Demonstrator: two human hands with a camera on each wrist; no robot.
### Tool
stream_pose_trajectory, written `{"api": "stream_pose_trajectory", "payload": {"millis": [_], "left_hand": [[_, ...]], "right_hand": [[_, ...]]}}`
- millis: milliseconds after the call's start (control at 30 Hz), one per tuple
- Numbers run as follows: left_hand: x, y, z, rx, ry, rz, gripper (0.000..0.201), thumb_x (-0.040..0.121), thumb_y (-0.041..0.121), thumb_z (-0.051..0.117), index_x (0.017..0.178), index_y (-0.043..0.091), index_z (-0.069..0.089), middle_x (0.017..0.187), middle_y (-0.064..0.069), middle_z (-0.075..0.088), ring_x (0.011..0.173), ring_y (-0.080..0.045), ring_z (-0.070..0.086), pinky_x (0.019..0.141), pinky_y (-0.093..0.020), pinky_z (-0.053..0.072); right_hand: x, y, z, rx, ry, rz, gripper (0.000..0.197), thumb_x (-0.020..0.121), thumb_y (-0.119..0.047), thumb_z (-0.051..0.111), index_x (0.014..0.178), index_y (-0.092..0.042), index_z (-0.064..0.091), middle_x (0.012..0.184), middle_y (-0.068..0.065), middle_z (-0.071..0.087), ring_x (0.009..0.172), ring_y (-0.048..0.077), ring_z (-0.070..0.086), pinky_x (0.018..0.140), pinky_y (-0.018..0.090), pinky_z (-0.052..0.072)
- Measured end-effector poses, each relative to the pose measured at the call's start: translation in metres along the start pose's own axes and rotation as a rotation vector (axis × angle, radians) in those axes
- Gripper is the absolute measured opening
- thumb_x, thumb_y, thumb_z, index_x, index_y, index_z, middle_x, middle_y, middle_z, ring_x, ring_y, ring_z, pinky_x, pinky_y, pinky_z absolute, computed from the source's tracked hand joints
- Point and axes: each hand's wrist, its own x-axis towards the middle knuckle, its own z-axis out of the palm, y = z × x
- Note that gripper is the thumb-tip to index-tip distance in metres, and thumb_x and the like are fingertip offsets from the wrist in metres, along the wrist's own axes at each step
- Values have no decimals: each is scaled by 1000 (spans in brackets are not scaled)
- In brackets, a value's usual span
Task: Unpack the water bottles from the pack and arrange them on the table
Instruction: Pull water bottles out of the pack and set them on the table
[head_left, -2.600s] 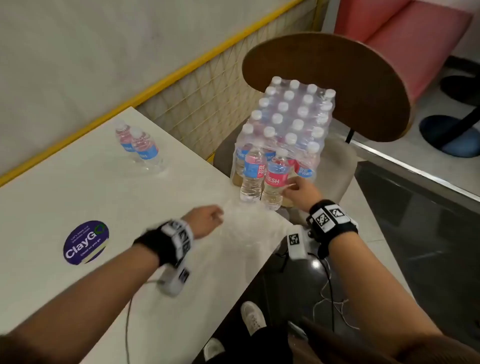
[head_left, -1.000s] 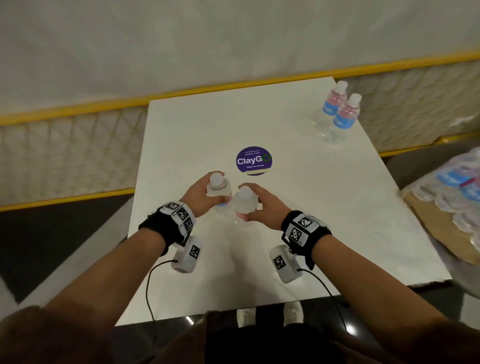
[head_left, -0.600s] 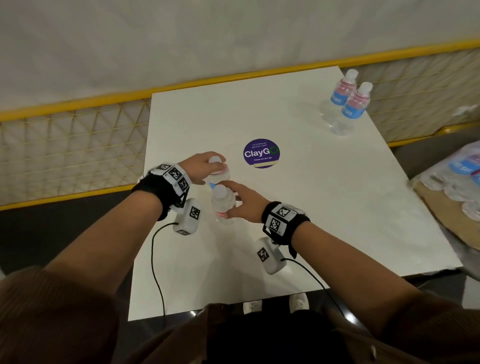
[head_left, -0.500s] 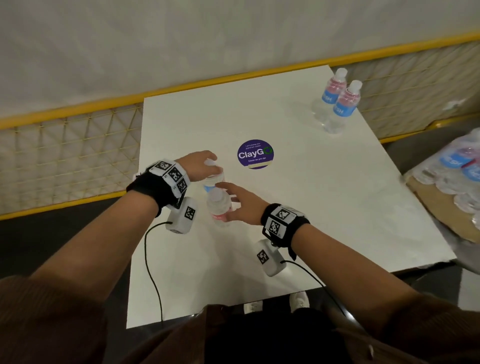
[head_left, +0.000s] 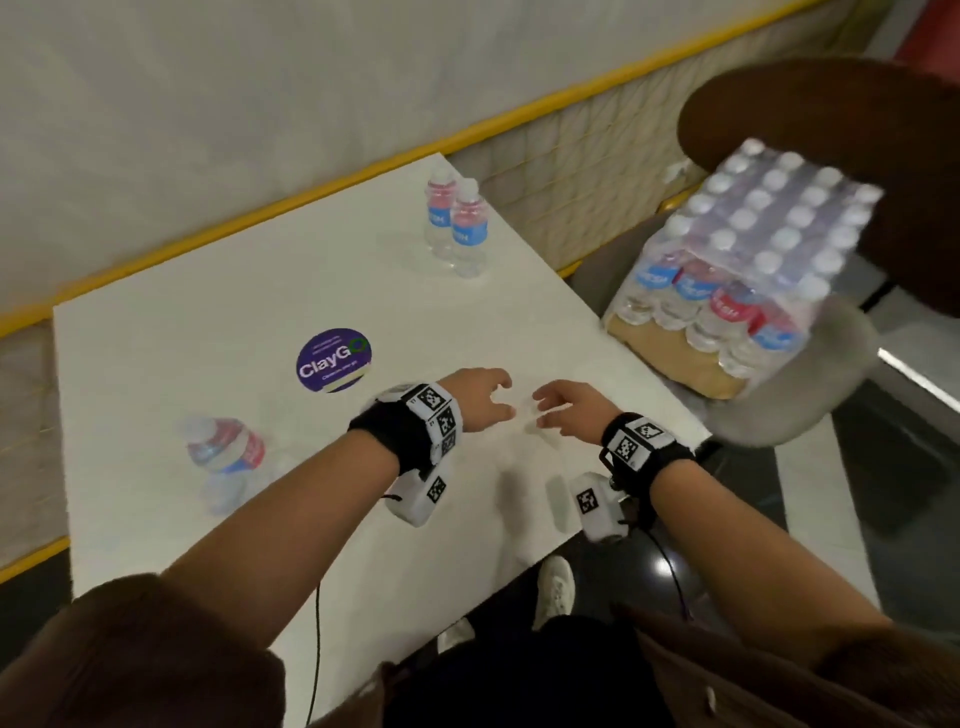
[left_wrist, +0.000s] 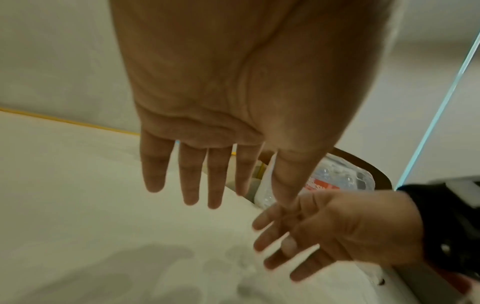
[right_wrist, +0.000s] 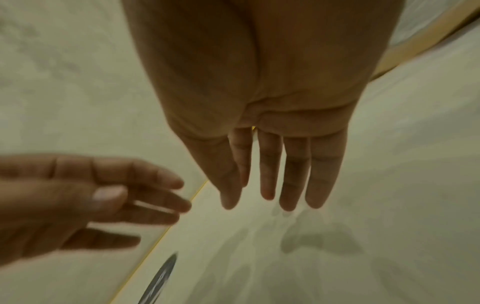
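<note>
The shrink-wrapped pack of water bottles (head_left: 748, 260) sits on a chair seat at the table's right edge; it also shows in the left wrist view as the pack (left_wrist: 337, 176). Two bottles (head_left: 457, 223) stand together at the table's far right corner. Two more bottles (head_left: 228, 457), blurred, stand side by side at the near left. My left hand (head_left: 506, 397) and right hand (head_left: 543, 413) hover over the table's near right part, fingers relaxed, holding nothing. Each wrist view shows straight fingers: left hand (left_wrist: 202, 185), right hand (right_wrist: 272, 185).
The white table (head_left: 208, 291) carries a round purple ClayGo sticker (head_left: 333, 359) near its middle. A brown-backed chair (head_left: 831, 156) holds the pack. A yellow-railed mesh fence (head_left: 571, 166) and a white wall run behind the table. Dark floor lies below the near edge.
Both hands let go of the two bottles at the table's left and moved right, empty, toward the pack. The head view swung right, bringing the pack back into sight.
</note>
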Motion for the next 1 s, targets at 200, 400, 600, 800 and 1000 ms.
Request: {"api": "stream_pose_trajectory", "payload": {"millis": [200,400,600,800,1000], "left_hand": [[50,75,-7,-87,113,135,58,93,31,54,144,16,32,144,-10,41,130,-25,44,104,-30,33],[71,116,-23,-131,216,227,54,93,26,55,142,14,35,143,-10,43,131,-24,42,105,-28,33],[83,113,-27,-180,227,206,54,92,25,57,141,17,37,141,-5,46,129,-21,45,103,-28,35],[95,112,-28,-143,277,221,45,91,23,58,135,17,47,142,-7,41,132,-21,41,106,-25,29],[120,132,-38,-41,279,283,41,89,26,61,129,24,56,158,-5,14,145,-26,17,117,-35,18]], "right_hand": [[4,16,-109,233,514,-28,65,81,-10,70,137,-13,37,131,0,48,101,14,50,79,26,45],[32,0,-170,292,594,-66,72,83,-14,64,144,-25,28,142,8,45,125,28,49,100,46,46],[42,-13,-175,238,520,-5,71,88,-13,60,147,-17,21,149,11,35,135,29,35,103,41,36],[40,-14,-185,23,594,27,30,92,-10,47,119,-2,55,115,18,59,109,32,56,92,40,45],[39,-11,-173,201,559,-28,55,80,-15,65,131,-14,46,123,8,57,107,23,57,92,43,51]]}}
